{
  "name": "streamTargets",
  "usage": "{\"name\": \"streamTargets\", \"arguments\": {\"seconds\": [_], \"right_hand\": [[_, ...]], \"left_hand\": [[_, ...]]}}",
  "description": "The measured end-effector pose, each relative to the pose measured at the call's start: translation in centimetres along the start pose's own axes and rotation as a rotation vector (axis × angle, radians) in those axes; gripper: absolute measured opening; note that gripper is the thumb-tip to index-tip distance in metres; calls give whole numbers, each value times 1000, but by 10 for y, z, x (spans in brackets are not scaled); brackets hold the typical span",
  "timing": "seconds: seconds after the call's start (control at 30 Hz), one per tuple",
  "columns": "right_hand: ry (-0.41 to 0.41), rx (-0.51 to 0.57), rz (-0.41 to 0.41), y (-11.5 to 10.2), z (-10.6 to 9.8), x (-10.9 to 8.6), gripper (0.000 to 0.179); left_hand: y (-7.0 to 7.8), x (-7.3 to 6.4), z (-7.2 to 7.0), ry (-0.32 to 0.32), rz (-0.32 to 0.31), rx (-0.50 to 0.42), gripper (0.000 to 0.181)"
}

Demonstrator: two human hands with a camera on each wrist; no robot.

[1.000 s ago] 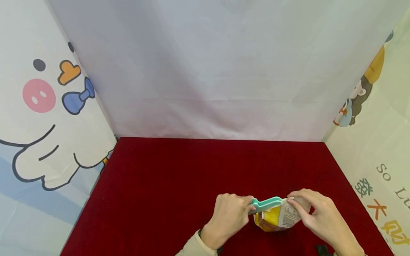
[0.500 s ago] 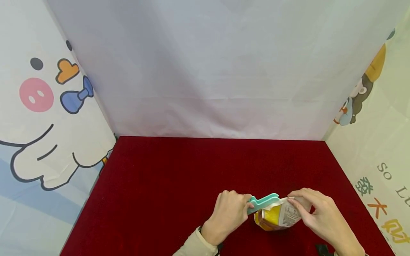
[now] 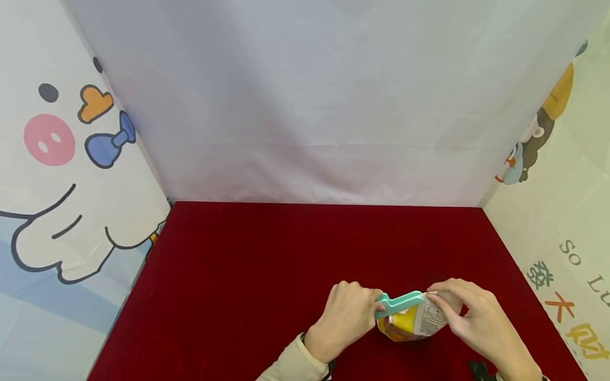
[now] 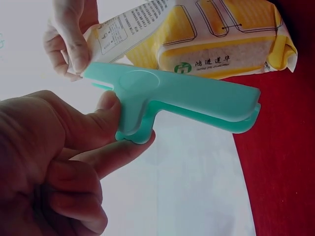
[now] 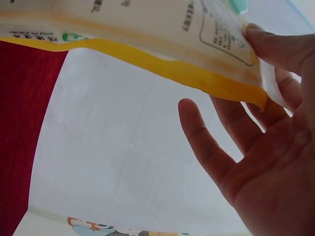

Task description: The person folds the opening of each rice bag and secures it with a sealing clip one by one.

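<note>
My left hand (image 3: 347, 317) pinches the handles of a mint-green bag clip (image 4: 189, 93) between thumb and a finger. The clip's two long arms run along the upper edge of a yellow and white printed food packet (image 3: 405, 321), and a slim gap shows between them in the left wrist view. At the packet's other end, my right hand (image 3: 478, 320) pinches the pale top corner between thumb and fingers. In the right wrist view the packet (image 5: 147, 29) stretches leftward from that pinch, and one finger stands away from it.
Dark red cloth (image 3: 286, 254) covers the table. A pale backdrop (image 3: 324, 116) rises at the far edge, with cartoon-printed sheets at the left (image 3: 52, 185) and right (image 3: 562, 211). A small black object (image 3: 478, 370) shows beside the right wrist.
The clip was drawn back left with its arms spread and the packet's edge showing below; now it has moved right, arms closer together, along that edge. The right hand keeps its pinch.
</note>
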State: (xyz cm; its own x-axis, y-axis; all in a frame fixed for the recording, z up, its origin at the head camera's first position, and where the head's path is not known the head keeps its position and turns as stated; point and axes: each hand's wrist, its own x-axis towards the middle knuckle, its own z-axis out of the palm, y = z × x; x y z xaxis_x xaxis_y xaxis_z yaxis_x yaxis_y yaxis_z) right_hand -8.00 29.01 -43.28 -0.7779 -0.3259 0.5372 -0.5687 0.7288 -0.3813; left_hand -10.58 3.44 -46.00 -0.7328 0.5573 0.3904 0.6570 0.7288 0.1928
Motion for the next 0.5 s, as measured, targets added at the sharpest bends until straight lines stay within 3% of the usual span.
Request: {"name": "streamTargets", "arguments": {"seconds": [0.23,0.5], "right_hand": [[8,10,-3,-1,0,0,44],[10,31,-3,1,3,-1,43]], "left_hand": [[4,2,0,12,-8,-4,14],[7,4,0,-30,-3,23,15]]}}
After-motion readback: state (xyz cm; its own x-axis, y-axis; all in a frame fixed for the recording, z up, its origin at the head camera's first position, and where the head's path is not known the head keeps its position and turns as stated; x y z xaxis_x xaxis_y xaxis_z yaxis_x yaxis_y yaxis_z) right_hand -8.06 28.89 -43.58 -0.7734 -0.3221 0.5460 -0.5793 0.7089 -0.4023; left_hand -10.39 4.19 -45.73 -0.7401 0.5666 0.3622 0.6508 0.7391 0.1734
